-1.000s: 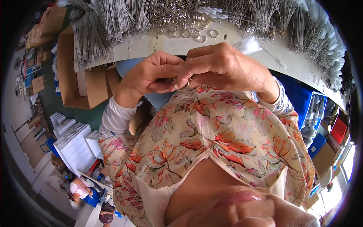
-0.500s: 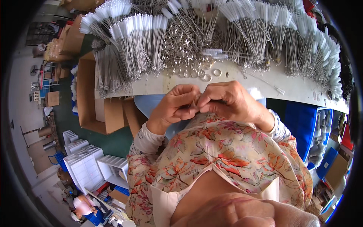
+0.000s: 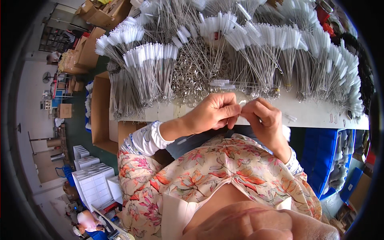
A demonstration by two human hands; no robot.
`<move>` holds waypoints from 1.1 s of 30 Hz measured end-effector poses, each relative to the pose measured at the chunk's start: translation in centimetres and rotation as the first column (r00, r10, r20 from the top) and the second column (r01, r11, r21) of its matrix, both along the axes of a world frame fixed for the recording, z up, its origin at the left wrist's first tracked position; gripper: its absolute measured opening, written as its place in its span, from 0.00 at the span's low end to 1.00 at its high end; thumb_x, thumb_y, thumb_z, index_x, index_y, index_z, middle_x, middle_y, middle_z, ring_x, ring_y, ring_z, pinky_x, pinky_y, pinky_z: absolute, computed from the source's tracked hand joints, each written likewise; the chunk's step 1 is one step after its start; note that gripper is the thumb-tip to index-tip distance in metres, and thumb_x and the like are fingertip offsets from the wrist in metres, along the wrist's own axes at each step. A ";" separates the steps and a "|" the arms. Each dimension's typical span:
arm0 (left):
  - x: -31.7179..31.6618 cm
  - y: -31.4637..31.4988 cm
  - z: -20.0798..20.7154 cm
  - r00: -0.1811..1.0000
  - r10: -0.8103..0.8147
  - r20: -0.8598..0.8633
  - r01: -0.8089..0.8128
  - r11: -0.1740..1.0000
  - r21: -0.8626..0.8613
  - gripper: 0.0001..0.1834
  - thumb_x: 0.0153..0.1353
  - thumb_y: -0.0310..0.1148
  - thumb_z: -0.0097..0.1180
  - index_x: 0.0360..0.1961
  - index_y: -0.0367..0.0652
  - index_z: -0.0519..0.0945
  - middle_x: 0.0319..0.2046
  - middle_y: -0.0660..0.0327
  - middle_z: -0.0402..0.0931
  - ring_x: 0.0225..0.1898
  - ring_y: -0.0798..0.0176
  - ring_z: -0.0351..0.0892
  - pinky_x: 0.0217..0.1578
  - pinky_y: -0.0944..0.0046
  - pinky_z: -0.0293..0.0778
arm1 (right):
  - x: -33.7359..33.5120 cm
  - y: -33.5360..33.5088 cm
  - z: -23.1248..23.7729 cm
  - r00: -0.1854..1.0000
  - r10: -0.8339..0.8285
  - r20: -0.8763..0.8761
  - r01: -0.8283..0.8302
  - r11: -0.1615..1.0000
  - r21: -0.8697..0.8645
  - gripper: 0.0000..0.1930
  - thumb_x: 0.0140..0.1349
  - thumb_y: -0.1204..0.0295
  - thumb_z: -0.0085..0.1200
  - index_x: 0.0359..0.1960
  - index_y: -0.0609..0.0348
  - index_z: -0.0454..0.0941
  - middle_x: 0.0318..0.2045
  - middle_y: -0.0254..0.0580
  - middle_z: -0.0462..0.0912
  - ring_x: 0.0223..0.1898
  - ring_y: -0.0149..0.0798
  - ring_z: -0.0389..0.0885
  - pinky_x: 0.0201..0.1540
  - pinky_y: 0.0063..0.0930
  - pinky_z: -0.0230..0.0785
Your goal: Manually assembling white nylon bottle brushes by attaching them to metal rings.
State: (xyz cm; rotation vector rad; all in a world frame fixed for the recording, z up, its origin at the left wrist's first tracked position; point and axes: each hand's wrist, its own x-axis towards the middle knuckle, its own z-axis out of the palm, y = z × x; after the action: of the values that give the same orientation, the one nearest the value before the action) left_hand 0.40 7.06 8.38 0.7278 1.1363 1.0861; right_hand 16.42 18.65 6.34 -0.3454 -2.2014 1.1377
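My left hand [image 3: 214,113] and my right hand [image 3: 265,118] meet fingertip to fingertip just over the table's near edge. Both are closed in a pinch, and a small shiny metal ring [image 3: 242,103] shows where the fingertips come together. Whatever else lies between the fingers is hidden. Behind my left hand spreads a heap of loose metal rings [image 3: 193,76]. Two or three white-bristled wire brushes [image 3: 222,85] lie flat just beyond my hands.
Bundles of wire-handled brushes [image 3: 150,72] stand across the table [image 3: 296,108], with more bundles [image 3: 260,52] to the right. A cardboard box [image 3: 102,120] is on the left. Blue crates [image 3: 320,156] stand low at right, white crates [image 3: 96,182] at lower left.
Both hands have shifted right along the table edge, still pinched together. My left forearm now reaches further across. The view has tilted, showing more of the table's far side.
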 end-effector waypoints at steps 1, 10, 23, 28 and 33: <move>-0.5 0.4 0.3 0.991 -0.107 0.084 0.108 0.994 -0.006 0.12 0.66 0.38 0.46 0.27 0.43 0.70 0.18 0.64 0.73 0.12 0.81 0.55 0.11 0.78 0.49 | 0.6 1.6 0.5 0.953 0.303 0.033 -0.296 0.947 -0.125 0.06 0.49 0.83 0.57 0.29 0.61 0.77 0.25 0.40 0.76 0.26 0.41 0.78 0.28 0.29 0.69; 1.2 1.8 0.3 0.719 0.162 -0.676 0.361 0.744 0.562 0.12 0.62 0.36 0.50 0.22 0.45 0.70 0.19 0.61 0.71 0.17 0.67 0.67 0.15 0.71 0.62 | -1.0 3.2 0.2 0.973 -0.220 -0.064 0.226 0.968 0.108 0.06 0.52 0.84 0.53 0.31 0.63 0.75 0.25 0.44 0.77 0.26 0.44 0.76 0.27 0.30 0.68; -14.4 9.9 3.0 0.032 0.443 -0.896 0.485 0.777 0.402 0.19 0.62 0.44 0.49 0.47 0.43 0.73 0.46 0.58 0.74 0.49 0.57 0.72 0.51 0.59 0.67 | -0.9 1.2 -0.4 0.936 0.352 0.028 -0.276 0.779 -0.562 0.04 0.60 0.79 0.51 0.35 0.64 0.71 0.27 0.38 0.78 0.29 0.28 0.77 0.32 0.21 0.68; -3.4 0.4 2.3 0.648 0.160 -0.745 0.170 0.922 0.347 0.16 0.63 0.38 0.51 0.40 0.34 0.76 0.29 0.62 0.73 0.28 0.70 0.73 0.31 0.69 0.71 | -3.6 -0.3 -0.6 0.914 0.396 -0.090 -0.399 0.830 -0.389 0.10 0.55 0.78 0.56 0.35 0.62 0.67 0.27 0.44 0.79 0.29 0.40 0.81 0.32 0.30 0.71; -3.1 -4.5 1.2 0.697 0.321 -0.641 -0.127 0.935 0.330 0.08 0.60 0.26 0.53 0.37 0.32 0.77 0.28 0.62 0.73 0.27 0.72 0.73 0.27 0.74 0.69 | -6.4 -2.5 -1.3 0.851 0.512 -0.115 -0.514 0.772 -0.373 0.12 0.54 0.75 0.58 0.32 0.60 0.64 0.24 0.43 0.78 0.30 0.41 0.81 0.30 0.28 0.71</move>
State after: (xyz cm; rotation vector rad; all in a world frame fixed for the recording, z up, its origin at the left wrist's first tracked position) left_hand -2.69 2.52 9.59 1.3018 1.7782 1.2241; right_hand 10.02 16.10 5.02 0.1237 -2.1053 1.8869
